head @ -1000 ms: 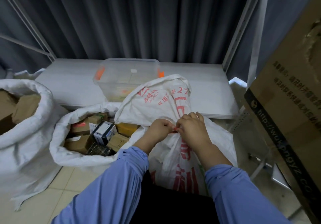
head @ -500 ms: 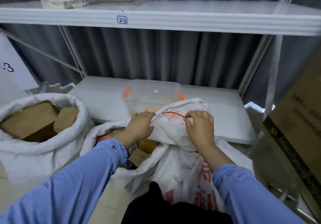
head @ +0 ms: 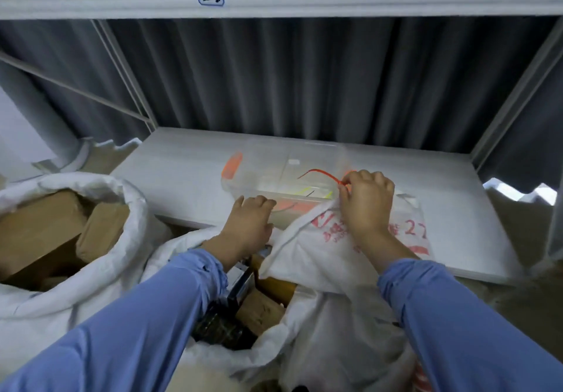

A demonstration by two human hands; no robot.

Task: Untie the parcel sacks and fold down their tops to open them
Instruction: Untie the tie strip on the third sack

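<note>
Printed sack (head: 335, 251) stands on floor between forearms, top leaning on lower shelf (head: 182, 172). Right hand (head: 367, 201) over sack top, fingers pinched on red tie (head: 320, 174), loose end arcing left. Left hand (head: 249, 227) beside sack's left edge, fingers curled; grip unclear. Open sack (head: 170, 248) of parcels left; clear box (head: 274, 160) behind.
</note>
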